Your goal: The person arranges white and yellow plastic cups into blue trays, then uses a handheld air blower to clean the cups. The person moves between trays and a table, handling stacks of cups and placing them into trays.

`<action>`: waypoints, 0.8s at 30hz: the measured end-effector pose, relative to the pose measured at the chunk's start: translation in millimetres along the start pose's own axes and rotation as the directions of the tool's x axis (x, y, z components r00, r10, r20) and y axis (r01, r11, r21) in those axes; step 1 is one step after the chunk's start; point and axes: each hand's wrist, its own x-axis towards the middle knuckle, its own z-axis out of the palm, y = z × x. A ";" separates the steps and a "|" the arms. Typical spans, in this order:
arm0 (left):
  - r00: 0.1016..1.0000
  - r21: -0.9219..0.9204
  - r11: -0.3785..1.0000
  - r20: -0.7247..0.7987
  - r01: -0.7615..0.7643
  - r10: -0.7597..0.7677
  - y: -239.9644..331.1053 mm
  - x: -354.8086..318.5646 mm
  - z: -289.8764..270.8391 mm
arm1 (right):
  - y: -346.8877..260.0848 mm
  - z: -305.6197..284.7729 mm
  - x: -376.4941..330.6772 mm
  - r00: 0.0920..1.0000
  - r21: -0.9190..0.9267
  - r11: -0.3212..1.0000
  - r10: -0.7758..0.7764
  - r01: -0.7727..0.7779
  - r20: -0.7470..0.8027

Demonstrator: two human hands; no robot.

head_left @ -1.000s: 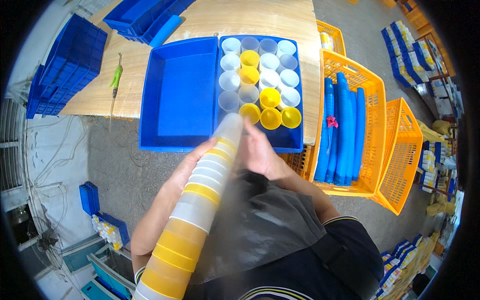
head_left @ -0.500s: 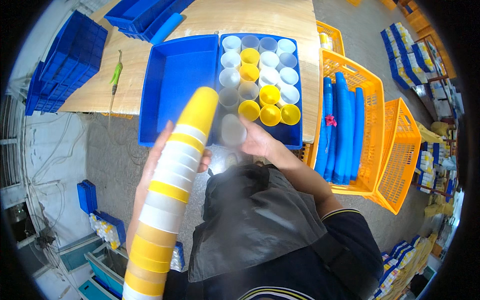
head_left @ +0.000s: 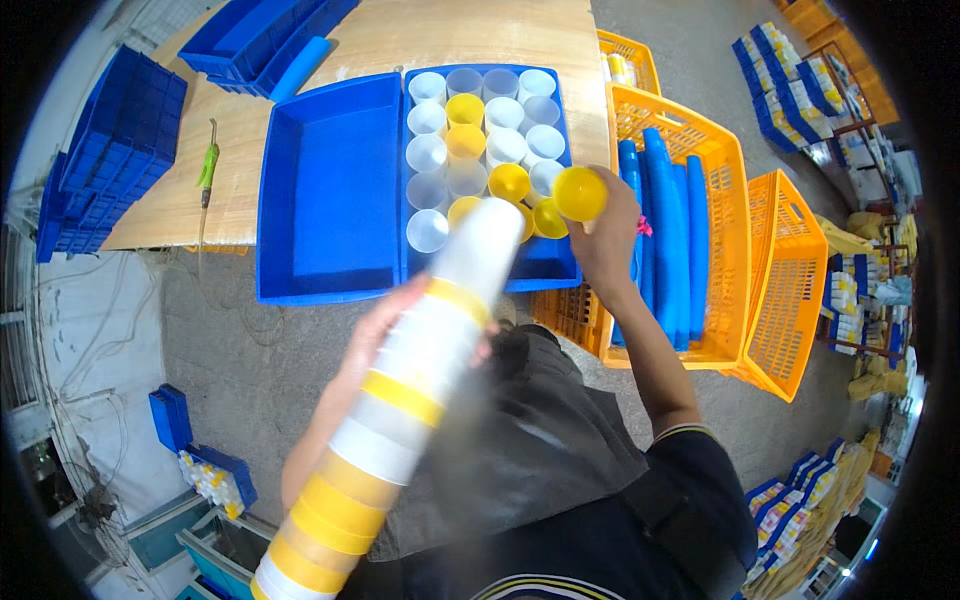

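My left hand (head_left: 385,318) is wrapped round a long, tilted stack of nested white and yellow cups (head_left: 400,400); its white end slants up over the near edge of a blue tray (head_left: 548,276). Between the fingers of my right hand (head_left: 612,238) is a single yellow cup (head_left: 580,194), mouth up, at the tray's right near side. Rows of white, translucent and yellow cups stand upright in that tray. One white cup (head_left: 428,231) sits at its near left corner. The stack hides part of the nearest row.
A second blue tray (head_left: 330,190) adjoins on the left, on a wooden table (head_left: 470,35). Blue bins (head_left: 125,130) and a green-handled air gun (head_left: 208,165) lie further left. To the right, an orange crate (head_left: 735,200) holds blue rolled sleeves (head_left: 670,230).
My right hand has let go of a white cup at the tray's near left and moved right, now with the stack's yellow end cup. The stack has swung right, showing a white end.
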 end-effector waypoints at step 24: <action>0.948 0.022 0.995 -0.303 -0.098 0.100 -11.2 -33.4 -16.2 | -32.4 19.9 -32.6 0.773 0.035 0.919 -0.350 0.392 0.529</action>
